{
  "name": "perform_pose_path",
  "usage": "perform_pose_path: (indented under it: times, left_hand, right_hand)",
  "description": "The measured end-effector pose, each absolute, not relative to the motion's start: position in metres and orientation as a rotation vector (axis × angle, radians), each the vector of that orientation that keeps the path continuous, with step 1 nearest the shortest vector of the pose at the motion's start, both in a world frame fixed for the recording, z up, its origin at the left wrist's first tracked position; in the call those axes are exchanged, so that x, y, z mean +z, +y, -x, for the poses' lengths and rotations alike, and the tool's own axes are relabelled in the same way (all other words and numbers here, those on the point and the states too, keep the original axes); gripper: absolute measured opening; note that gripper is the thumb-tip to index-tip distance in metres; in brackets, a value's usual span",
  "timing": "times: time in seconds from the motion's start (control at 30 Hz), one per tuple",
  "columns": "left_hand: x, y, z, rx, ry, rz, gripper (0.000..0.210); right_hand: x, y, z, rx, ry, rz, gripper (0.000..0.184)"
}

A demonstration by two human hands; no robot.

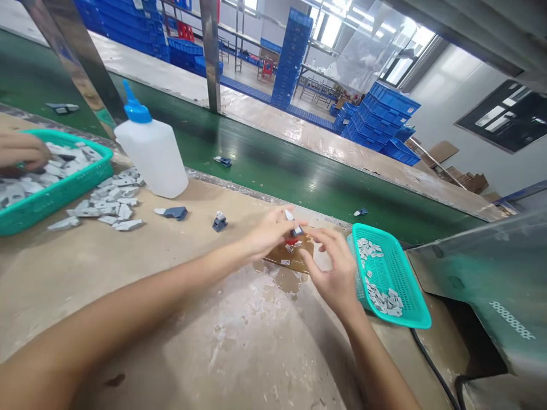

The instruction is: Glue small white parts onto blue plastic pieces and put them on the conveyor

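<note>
My left hand [272, 230] pinches a small dark blue-grey and white plastic part [296, 231] between thumb and fingers. Just right of it, my right hand [332, 263] has its thumb and fingers spread, the fingertips close to the part; whether they touch it I cannot tell. Beneath both hands lies a wet brown board [276, 254] with a few tiny pale pieces and something red on it. To the left on the bench, a similar blue-grey part with a white tip [173, 213] and an upright blue-grey piece [219, 222] stand apart.
A green basket [416, 304] of small grey pieces stands at right. On the left are a white squeeze bottle [151, 156], loose grey pieces [113, 199] and another green basket [55, 196], with another person's hand [23, 151] in it. A green conveyor belt [273, 173], carrying several parts, runs behind.
</note>
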State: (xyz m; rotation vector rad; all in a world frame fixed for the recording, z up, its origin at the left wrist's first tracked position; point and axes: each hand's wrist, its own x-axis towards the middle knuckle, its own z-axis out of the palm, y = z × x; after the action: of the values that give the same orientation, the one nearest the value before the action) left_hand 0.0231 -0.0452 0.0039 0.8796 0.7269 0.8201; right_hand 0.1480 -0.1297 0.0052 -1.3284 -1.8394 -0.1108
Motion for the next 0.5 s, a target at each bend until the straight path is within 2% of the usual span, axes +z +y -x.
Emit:
perform_pose_path:
  times: [0.13,0.23,0.33,0.5]
  left_hand:
    - [0.004,0.035,-0.018,0.871,1.097,-1.836,0.056]
    - [0.000,0.089,-0.011,0.404,1.451,-2.430,0.064]
    - [-0.005,0.122,-0.004,0.152,1.616,-2.424,0.066]
    - [-0.005,0.143,0.031,0.192,1.846,-2.260,0.061]
  right_hand:
    - [0.011,-0.136,-0.199,-0.220,-1.649,1.568,0.027]
    - [-0.001,-0.151,-0.257,-0.285,-1.565,1.844,0.022]
    - [-0.018,-0.168,-0.302,-0.116,-1.626,2.229,0.025]
    - [-0.024,-0.185,-0.311,0.258,-1.720,2.412,0.030]
